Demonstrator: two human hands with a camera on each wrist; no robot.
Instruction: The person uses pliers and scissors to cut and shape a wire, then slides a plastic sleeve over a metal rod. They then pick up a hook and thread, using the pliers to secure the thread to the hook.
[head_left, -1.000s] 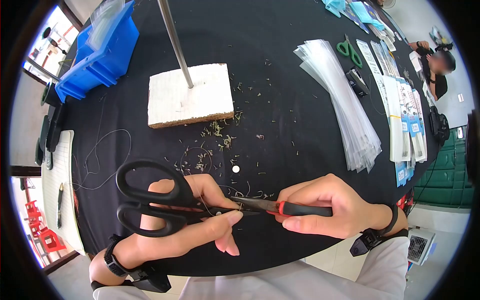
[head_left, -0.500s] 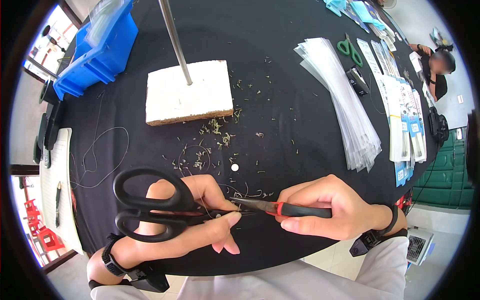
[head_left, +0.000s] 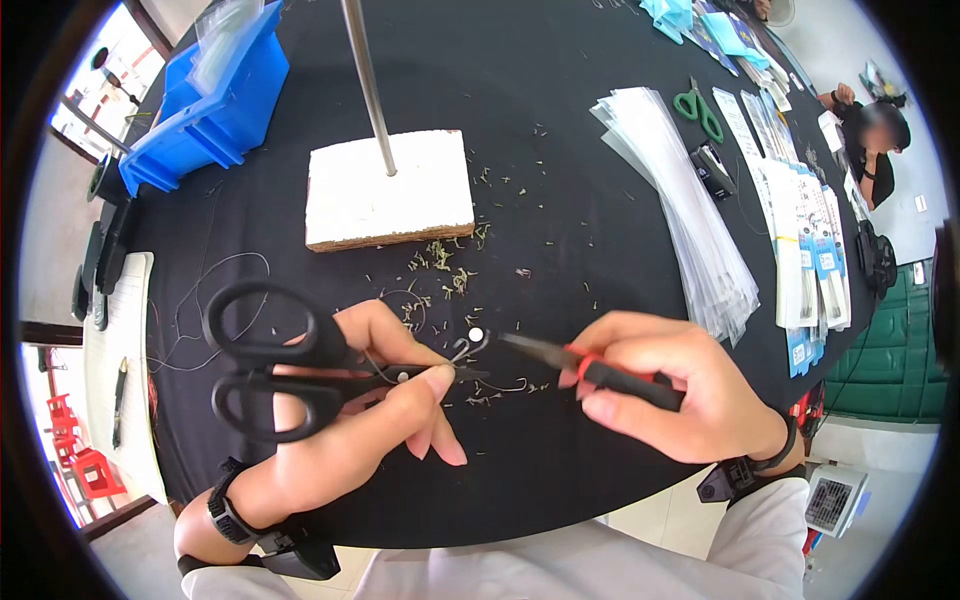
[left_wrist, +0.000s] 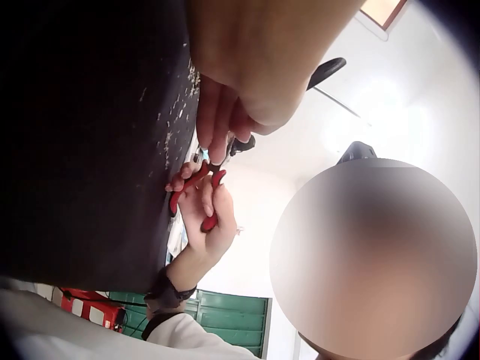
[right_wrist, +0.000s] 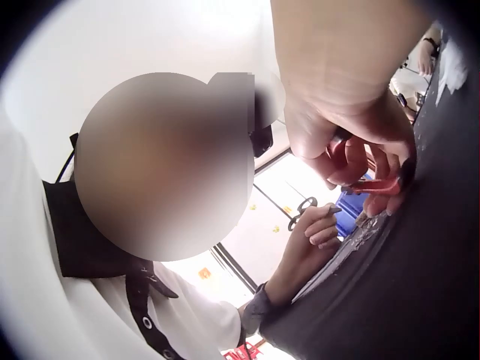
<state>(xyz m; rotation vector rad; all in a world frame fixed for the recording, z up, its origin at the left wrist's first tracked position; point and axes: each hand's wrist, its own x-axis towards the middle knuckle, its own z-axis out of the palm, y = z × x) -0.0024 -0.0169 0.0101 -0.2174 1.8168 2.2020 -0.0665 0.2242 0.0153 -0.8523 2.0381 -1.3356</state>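
Black cloth covers the table (head_left: 570,270), whose near edge is curved before the person's pale trousers. Above this edge, about its middle, are the black scissors (head_left: 335,355): their long axis runs sideways, the plastic rings to the left, the narrow blades pointing right. The left hand (head_left: 362,435) carries them and pinches, between thumb and forefinger, a thin strand (head_left: 463,350) with curled ends; if it is wire or thread, I cannot tell. Facing it, the right hand (head_left: 705,400) grasps the pliers (head_left: 592,369), with red and black grips spread apart; their tapered metal nose points left and slightly to the far edge, near the strand but apart from it. Just beyond lies a round white disc (head_left: 476,335), then dry, crumbly clippings (head_left: 440,262). Farther, a white-topped block (head_left: 420,205) with rough brown side bears a smooth metal rod (head_left: 372,95). Toward the right edge lie clear, flat plastic sleeves (head_left: 690,230); at the left edge, a lined notebook (head_left: 110,340) and, near the far left, a blue plastic box (head_left: 225,115).
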